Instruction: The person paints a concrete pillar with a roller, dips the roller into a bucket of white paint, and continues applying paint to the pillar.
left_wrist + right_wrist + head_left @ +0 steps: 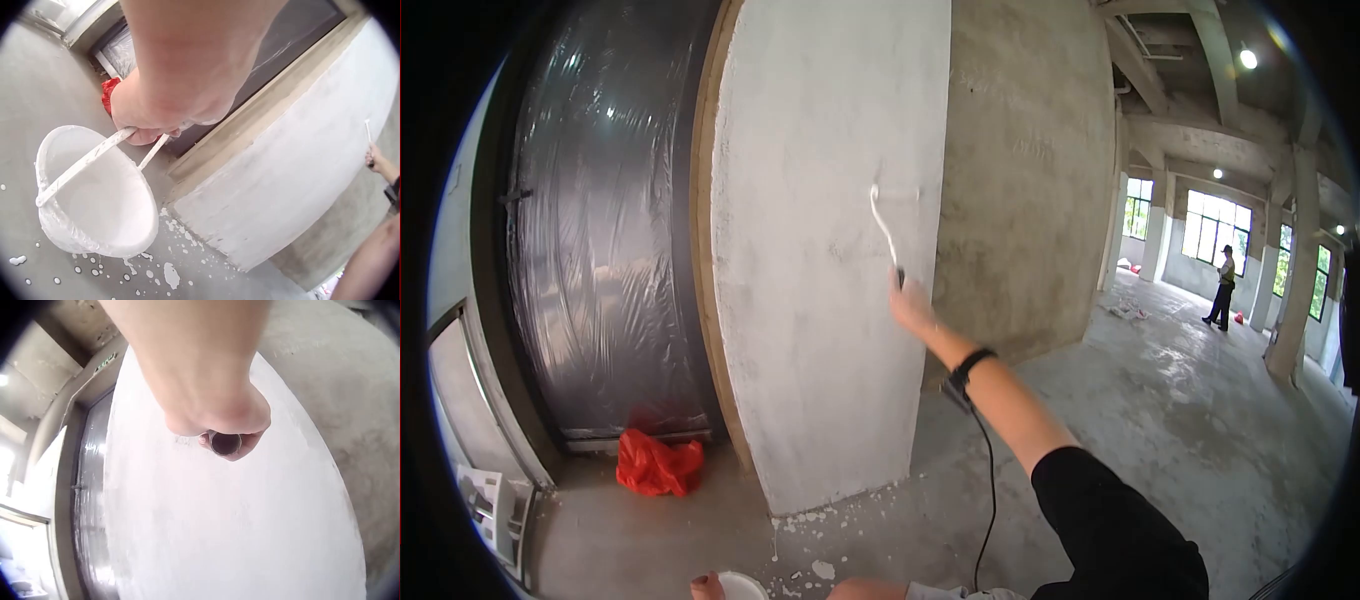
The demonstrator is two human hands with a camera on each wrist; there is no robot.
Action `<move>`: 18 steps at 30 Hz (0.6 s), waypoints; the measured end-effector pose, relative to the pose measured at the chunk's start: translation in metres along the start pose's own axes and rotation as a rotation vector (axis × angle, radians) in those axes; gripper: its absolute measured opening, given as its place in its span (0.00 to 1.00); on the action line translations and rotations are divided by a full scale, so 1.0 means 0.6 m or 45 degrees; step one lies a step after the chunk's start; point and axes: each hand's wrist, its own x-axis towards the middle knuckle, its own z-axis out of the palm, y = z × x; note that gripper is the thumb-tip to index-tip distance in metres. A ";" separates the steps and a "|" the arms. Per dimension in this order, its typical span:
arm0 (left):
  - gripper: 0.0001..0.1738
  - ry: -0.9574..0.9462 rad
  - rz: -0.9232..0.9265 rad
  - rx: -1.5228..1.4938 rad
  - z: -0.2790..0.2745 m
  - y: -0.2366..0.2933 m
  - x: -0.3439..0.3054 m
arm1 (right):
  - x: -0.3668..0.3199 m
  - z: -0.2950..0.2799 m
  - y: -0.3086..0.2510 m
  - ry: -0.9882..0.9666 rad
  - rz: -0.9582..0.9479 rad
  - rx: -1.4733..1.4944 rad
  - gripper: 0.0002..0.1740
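Note:
My right hand (912,305) grips the dark handle (900,277) of a paint roller (897,193), whose head lies against the white-coated wall section (820,330). The right wrist view shows the right hand (219,422) curled round the handle's hollow end (225,444); the roller head is hidden there. In the left wrist view my left hand (159,119) holds the handle strap (87,164) of a white bucket (103,206) that hangs tilted, its inside coated white. At the head view's bottom edge, part of the left hand (706,587) shows beside the bucket's rim (745,585).
A red plastic bag (658,463) lies on the floor before a plastic-covered door (600,250). White splashes (823,570) dot the floor. Bare grey wall (1020,180) adjoins the white section. A person (1224,288) stands far right near windows. A black cable (990,480) hangs below the right wrist.

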 end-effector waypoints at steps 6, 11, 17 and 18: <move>0.20 0.164 -0.428 -0.179 0.029 -0.057 0.024 | 0.094 -0.069 -0.090 0.162 -0.090 -0.058 0.37; 0.19 0.105 -0.300 -0.266 0.006 -0.032 0.005 | 0.015 -0.038 -0.050 0.029 -0.012 -0.019 0.38; 0.23 0.109 -0.342 -0.120 -0.029 0.044 -0.034 | -0.203 0.028 0.100 -0.183 0.006 -0.033 0.34; 0.23 0.120 -0.356 -0.099 -0.025 0.033 -0.034 | -0.246 0.041 0.128 -0.184 -0.002 -0.008 0.34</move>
